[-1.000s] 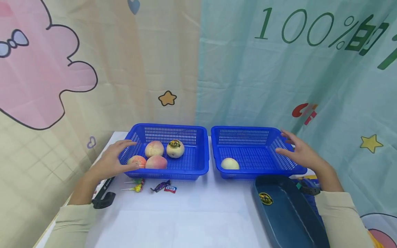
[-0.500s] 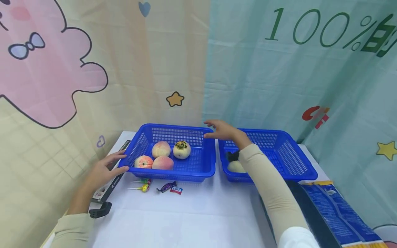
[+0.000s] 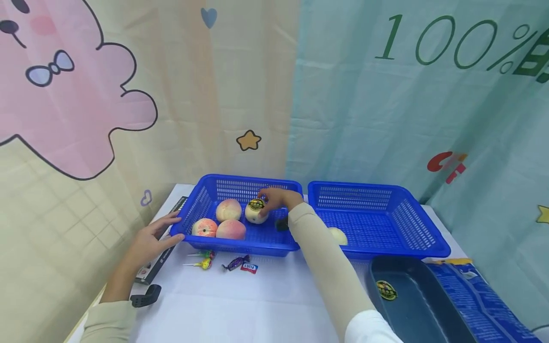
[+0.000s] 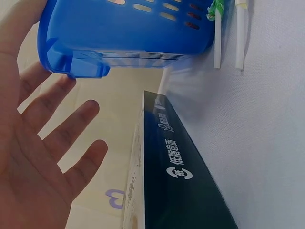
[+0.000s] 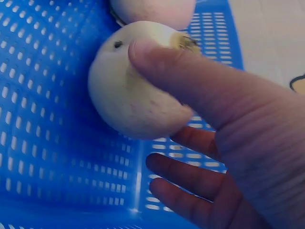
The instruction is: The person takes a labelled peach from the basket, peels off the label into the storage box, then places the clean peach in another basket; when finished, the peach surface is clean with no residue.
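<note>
My right hand (image 3: 276,199) reaches into the left blue basket (image 3: 244,247) and grips a pale peach (image 3: 254,216) with a black-and-gold sticker. In the right wrist view the thumb lies across this peach (image 5: 133,105), one finger is behind it and other fingers are spread below. Three pinkish peaches (image 3: 230,230) sit beside it in the same basket. At that basket's left corner, my left hand (image 3: 150,243) has its fingers spread and relaxed, fingertips right at the rim. The left wrist view shows these fingers against the basket's blue corner (image 4: 124,33).
A second blue basket (image 3: 373,216) on the right contains one pale peach (image 3: 338,236). In front of it are a dark tray (image 3: 411,286) with a sticker and a blue bag (image 3: 476,295). Lollipops (image 3: 203,262), wrapped candies (image 3: 237,263) and a dark flat box (image 3: 160,262) lie near the left basket.
My right hand has swung left from the right basket into the left one and taken hold of the stickered peach. My left hand stays at the left basket's corner. The head view has turned slightly left.
</note>
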`<act>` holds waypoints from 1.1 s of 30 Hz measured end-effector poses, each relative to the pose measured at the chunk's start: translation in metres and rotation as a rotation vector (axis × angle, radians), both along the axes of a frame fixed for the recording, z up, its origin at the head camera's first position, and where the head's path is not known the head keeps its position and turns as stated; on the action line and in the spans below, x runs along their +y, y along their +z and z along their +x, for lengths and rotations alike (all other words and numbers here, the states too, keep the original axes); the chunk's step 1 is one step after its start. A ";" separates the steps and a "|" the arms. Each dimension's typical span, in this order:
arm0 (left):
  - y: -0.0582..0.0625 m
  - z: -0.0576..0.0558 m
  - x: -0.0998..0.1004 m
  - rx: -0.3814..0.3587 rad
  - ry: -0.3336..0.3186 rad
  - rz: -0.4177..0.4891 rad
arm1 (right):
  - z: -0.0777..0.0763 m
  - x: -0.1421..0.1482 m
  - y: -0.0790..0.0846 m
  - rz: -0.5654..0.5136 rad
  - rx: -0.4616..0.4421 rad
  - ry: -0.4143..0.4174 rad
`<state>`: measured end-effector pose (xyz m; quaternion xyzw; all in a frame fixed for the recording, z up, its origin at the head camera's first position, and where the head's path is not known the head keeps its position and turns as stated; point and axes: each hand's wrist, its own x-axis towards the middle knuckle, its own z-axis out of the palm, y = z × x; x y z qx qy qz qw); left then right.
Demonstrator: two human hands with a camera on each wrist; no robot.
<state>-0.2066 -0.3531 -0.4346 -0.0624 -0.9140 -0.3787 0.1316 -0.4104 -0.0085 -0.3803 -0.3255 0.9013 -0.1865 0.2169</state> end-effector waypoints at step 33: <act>-0.009 -0.004 -0.002 0.011 -0.002 0.035 | 0.140 0.177 0.036 -0.431 0.154 0.154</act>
